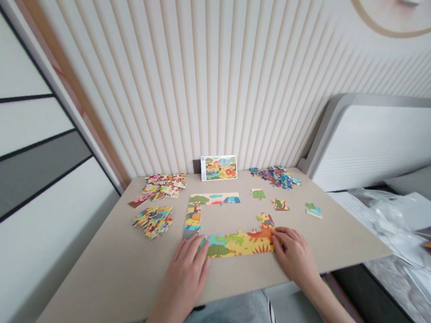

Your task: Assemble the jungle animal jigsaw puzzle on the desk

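A partly joined jigsaw puzzle [242,245] lies flat on the table, its border strips showing a tree, crocodile and lion around a bare middle. My left hand [187,268] rests on its lower left corner, fingers stretched out and covering part of it. At the lower right corner, the fingertips of my right hand [293,253] are bent together on the edge of a puzzle piece, mostly hidden by them. Right of the border lie a green loose piece [258,194], a piece with a plant [280,205] and a blue-green piece [314,210].
A picture card [219,167] of the animal scene stands against the ribbed wall. Piles of pieces lie on the table [109,288]: pink [164,185], yellow [154,221] and blue-red [278,176]. Beyond the right edge are plastic wrapping [384,216] and papers.
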Action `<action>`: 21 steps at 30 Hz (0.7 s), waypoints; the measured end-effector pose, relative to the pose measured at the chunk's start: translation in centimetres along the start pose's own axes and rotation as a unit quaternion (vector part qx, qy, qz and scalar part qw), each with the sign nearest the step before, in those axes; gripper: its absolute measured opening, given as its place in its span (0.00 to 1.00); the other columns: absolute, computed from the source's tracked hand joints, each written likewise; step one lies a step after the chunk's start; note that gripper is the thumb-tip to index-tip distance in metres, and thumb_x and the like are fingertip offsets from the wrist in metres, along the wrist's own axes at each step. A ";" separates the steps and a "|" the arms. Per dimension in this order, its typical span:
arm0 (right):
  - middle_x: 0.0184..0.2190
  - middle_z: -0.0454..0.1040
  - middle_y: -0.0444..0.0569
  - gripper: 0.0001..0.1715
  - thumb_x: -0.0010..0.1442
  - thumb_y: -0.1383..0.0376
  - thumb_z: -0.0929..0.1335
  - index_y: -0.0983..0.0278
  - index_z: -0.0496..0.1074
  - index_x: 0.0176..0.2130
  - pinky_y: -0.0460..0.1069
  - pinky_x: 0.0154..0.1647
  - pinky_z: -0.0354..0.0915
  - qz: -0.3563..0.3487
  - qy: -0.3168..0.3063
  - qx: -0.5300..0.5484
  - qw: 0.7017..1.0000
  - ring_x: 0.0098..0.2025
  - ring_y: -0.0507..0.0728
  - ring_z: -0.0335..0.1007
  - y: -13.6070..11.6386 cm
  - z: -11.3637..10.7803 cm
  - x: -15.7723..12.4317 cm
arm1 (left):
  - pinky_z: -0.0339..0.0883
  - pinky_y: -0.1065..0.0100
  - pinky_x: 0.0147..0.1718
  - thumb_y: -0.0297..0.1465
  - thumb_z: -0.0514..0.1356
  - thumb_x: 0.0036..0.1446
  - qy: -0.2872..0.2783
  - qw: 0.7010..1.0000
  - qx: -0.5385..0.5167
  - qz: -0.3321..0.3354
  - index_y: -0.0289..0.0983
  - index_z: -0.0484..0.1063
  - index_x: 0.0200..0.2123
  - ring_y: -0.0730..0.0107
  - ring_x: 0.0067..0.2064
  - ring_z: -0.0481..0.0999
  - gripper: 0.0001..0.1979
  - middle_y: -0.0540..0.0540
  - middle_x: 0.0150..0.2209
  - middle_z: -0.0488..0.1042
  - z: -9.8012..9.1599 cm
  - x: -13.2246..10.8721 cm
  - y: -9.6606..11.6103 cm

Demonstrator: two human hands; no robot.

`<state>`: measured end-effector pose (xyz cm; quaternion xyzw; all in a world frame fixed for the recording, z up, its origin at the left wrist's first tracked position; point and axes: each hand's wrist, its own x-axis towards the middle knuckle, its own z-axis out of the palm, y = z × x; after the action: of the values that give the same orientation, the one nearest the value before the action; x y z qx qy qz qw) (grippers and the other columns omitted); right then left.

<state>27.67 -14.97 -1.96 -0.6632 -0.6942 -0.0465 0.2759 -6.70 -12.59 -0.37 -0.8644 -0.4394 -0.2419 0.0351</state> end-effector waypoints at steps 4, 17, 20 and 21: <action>0.48 0.77 0.54 0.17 0.71 0.59 0.62 0.58 0.79 0.45 0.61 0.52 0.67 -0.029 -0.008 -0.010 0.999 0.50 0.64 0.73 0.0 0.1 0.3 | 0.65 0.47 0.62 0.34 0.54 0.68 0.007 0.999 0.017 -0.033 0.41 0.71 0.61 0.53 0.63 0.69 0.20 0.41 0.63 0.70 0.3 -1.4 -4.4; 0.54 0.74 0.56 0.19 0.70 0.58 0.62 0.58 0.76 0.54 0.64 0.55 0.68 -0.015 0.009 -0.008 1.000 0.55 0.66 0.70 0.6 0.8 0.3 | 0.71 0.52 0.56 0.33 0.53 0.69 -0.004 0.998 -0.038 -0.055 0.41 0.74 0.56 0.57 0.55 0.75 0.16 0.42 0.53 0.76 0.0 -1.9 -4.0; 0.52 0.75 0.56 0.19 0.70 0.59 0.62 0.59 0.78 0.51 0.64 0.55 0.69 -0.012 0.014 -0.005 1.000 0.53 0.66 0.71 0.7 0.9 0.3 | 0.71 0.52 0.57 0.33 0.53 0.68 0.001 0.998 -0.031 -0.060 0.42 0.73 0.57 0.56 0.56 0.74 0.17 0.42 0.56 0.75 -0.1 -1.9 -4.0; 0.52 0.76 0.56 0.19 0.70 0.59 0.62 0.59 0.78 0.50 0.64 0.55 0.69 -0.010 0.017 -0.004 1.000 0.53 0.66 0.71 0.7 0.9 0.3 | 0.70 0.52 0.58 0.34 0.54 0.68 0.006 0.998 -0.023 -0.062 0.42 0.73 0.58 0.56 0.58 0.73 0.18 0.42 0.58 0.73 0.0 -1.9 -4.1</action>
<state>28.02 -14.25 -2.84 -0.6560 -0.6960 -0.0635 0.2849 -10.81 -11.52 -1.83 -0.8347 -0.4862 -0.2587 0.0023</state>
